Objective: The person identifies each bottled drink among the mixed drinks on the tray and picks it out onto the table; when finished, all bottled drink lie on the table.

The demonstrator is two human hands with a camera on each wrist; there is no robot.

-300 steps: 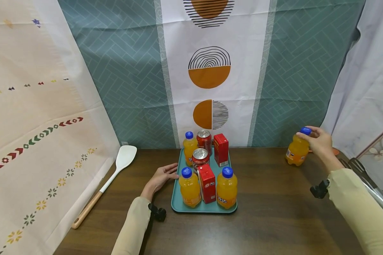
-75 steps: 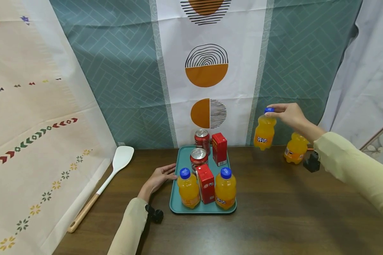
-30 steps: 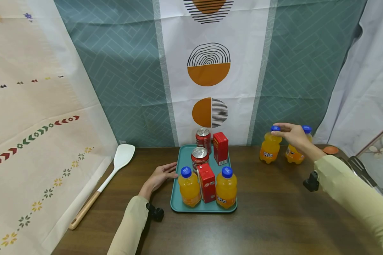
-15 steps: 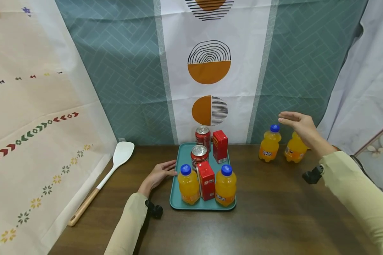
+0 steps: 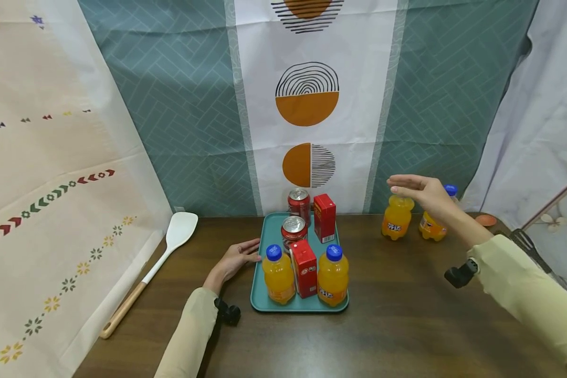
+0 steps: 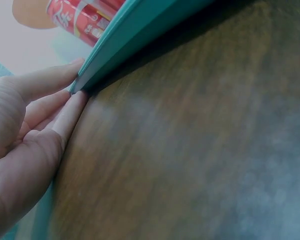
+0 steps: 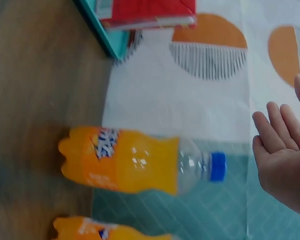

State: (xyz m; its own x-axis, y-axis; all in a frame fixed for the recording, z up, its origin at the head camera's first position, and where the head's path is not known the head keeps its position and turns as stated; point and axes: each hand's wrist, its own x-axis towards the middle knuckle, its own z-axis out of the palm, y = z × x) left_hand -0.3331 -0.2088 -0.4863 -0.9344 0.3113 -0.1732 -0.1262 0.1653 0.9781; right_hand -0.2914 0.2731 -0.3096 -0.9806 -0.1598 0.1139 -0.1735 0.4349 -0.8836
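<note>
My left hand [image 5: 231,262] touches the left rim of the teal tray [image 5: 302,307] with its fingertips, and the left wrist view shows these fingertips [image 6: 76,67] at the rim. Two orange soda bottles with blue caps [image 5: 279,278] [image 5: 333,281] stand on the tray's near part. Between them is a red drink carton [image 5: 305,270]. Behind are two red soda cans [image 5: 294,231] [image 5: 299,202] and another red carton [image 5: 324,218]. My right hand [image 5: 425,194], holding nothing, hovers above an orange soda bottle [image 5: 397,218] standing on the table. Another orange soda bottle [image 5: 432,226] is partly behind the hand.
A white spatula with a wooden handle [image 5: 170,257] lies at the left. At the right are an orange utensil end [image 5: 486,219] and a dark slotted utensil [image 5: 529,247], partly hidden by the right sleeve. Patterned cloths [image 5: 208,105] hang behind the wooden table [image 5: 387,325].
My right hand has moved two soda bottles from the tray's far left to the table's right, let go of the second and risen above it. The left hand has stayed at the rim.
</note>
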